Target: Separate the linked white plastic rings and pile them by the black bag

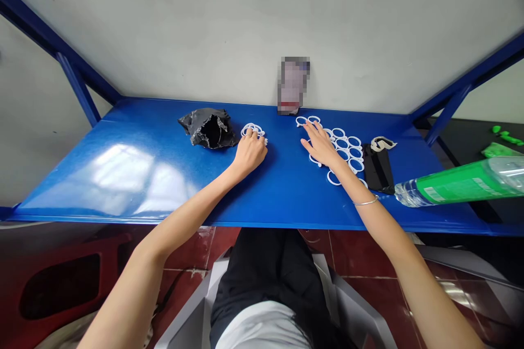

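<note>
Sitting at a blue bench (pixel 282 202) with both hands down. Holding the left hand (pixel 250 151) curled over a small heap of white rings (pixel 254 127), just beside a torn black bag (pixel 194 125); cannot tell the left grip as clenched on a ring or merely laid on top. Resting the right hand (pixel 320 144) spread at the left side of a wider, flat ring cluster (pixel 349 145), with the grip released and without visibly grasping anything.

Could topple the heap, loosely piled and overlapping, with a careless lift of the curled fingers, and even lose a ring into the gaping bag. Could rake the cluster out of its rows by sweeping the right palm sideways, with so many rings touching. Might also snag the cluster's near edge on the bangle (pixel 365 201), or shove rings into the black packet (pixel 379 170) just beside. Might knock the green-labelled bottle (pixel 466 181) by swinging the right forearm outward
</note>
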The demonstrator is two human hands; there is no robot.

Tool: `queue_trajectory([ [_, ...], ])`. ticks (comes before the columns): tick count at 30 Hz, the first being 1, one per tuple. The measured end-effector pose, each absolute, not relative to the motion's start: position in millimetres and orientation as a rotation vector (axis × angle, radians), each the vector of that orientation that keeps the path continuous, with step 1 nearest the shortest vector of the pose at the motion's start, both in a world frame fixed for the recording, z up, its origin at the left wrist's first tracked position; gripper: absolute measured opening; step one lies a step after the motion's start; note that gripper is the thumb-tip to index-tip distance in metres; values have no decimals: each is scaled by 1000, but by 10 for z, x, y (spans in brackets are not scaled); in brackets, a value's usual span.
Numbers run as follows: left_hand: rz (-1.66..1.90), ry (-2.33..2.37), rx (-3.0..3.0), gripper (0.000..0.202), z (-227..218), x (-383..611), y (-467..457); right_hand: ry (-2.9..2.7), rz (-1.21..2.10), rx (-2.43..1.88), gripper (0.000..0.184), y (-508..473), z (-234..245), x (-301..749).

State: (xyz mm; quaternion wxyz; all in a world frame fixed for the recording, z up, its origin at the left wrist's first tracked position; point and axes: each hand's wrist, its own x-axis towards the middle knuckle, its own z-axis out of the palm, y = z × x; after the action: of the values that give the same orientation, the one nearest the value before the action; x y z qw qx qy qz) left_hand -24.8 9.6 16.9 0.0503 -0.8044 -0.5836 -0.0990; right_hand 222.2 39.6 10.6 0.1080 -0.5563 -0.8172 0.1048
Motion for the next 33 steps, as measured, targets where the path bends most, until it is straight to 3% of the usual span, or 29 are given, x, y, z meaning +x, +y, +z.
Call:
queue_trajectory([
  [10, -461, -1652, -2405, 26, 219, -178, 33, -2439, 272, -1578, 56, 401, 90, 2231],
  [19, -605, -1337, -2601, 22, 164, -132, 1, -2371, 150, -1364, 32, 387, 122, 2204],
  [28, -580, -1219, -2691, 19, 163, -125, -13, -2405, 124, -1364, 44, 389, 84, 2205],
  [33, -565, -1199, -2726, 18, 135, -125, -7, -2513, 140, -1248, 33, 388, 67, 2193],
])
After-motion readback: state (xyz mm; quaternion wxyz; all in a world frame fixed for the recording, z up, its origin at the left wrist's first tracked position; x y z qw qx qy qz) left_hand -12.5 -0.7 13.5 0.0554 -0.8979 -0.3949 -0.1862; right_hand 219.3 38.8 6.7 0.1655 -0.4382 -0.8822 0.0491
